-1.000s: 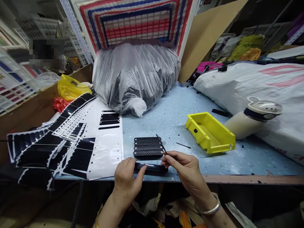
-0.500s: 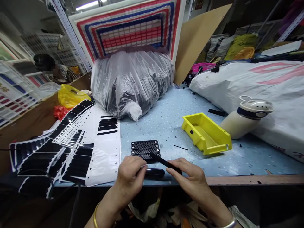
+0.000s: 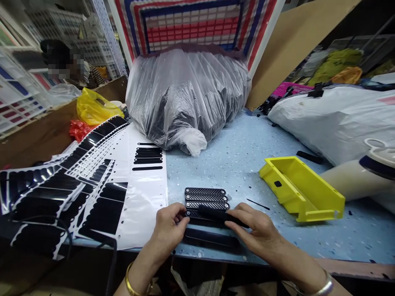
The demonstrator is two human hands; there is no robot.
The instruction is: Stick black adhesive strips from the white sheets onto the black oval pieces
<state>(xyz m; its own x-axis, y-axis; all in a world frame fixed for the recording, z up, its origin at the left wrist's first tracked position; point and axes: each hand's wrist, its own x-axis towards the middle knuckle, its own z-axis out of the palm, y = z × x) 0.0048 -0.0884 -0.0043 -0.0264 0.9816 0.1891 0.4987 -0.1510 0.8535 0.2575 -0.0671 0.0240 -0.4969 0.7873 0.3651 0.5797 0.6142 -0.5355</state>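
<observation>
Several black strips with a mesh pattern and a round hole at each end [image 3: 206, 197] lie side by side on the blue speckled table. My right hand [image 3: 257, 226] pinches the right end of a plain black strip [image 3: 216, 213], which lies over the nearest patterned strip. At the left ends of the patterned strips is my left hand [image 3: 170, 226], thumb and forefinger closed together; whatever is between them is hidden. A longer dark strip [image 3: 211, 239] rests between my hands near the table's front edge.
Sheets of black stickers [image 3: 142, 197] cover the left side. A stuffed clear plastic bag [image 3: 188, 98] stands behind. To the right are a yellow bin [image 3: 308, 193], a cream bottle [image 3: 348, 181] and a large white sack [image 3: 333, 119]. A person [image 3: 70, 65] is at far left.
My right hand has lowered the plain black strip from a slant to nearly flat over the patterned strips. My left hand has come to their left ends, off the longer strip. The view has shifted.
</observation>
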